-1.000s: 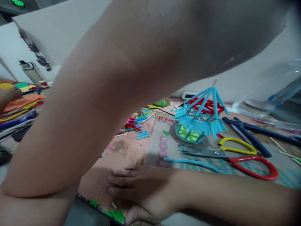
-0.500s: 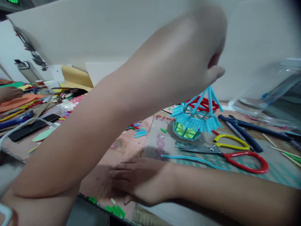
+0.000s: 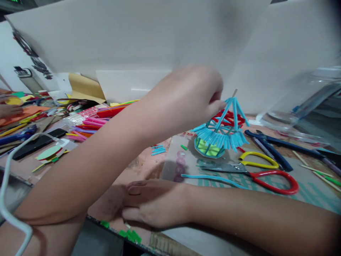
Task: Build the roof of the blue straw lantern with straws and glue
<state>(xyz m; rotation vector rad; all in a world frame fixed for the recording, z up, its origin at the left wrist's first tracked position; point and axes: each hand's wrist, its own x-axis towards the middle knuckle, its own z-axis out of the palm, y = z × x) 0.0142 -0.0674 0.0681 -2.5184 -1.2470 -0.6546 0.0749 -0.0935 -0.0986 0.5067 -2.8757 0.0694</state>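
My left hand (image 3: 195, 90) reaches across to the right, its thumb tip beside the upper left of a small model. The fingers curl down behind the hand, and what they hold, if anything, is hidden. The model (image 3: 221, 135) has a cone of light blue fuzzy strips, a red part inside, a yellow-green base and a thin stick at its peak. My right hand (image 3: 154, 202) lies palm down on the table, holding nothing. A light blue strip (image 3: 207, 177) and scissors (image 3: 229, 168) with one yellow and one red handle lie between that forearm and the model.
Blue-handled pliers (image 3: 274, 145) and a clear plastic jar (image 3: 298, 103) are at the right. Short blue pieces (image 3: 158, 150) lie left of the model. Coloured strips (image 3: 92, 122), a black phone (image 3: 39, 144) and a white cable (image 3: 7, 185) fill the left. Another person's hand (image 3: 10, 108) is far left.
My left hand has moved down and left from above the model, uncovering its peak and stick. My right hand stays on the table, its fingers drawn in slightly.
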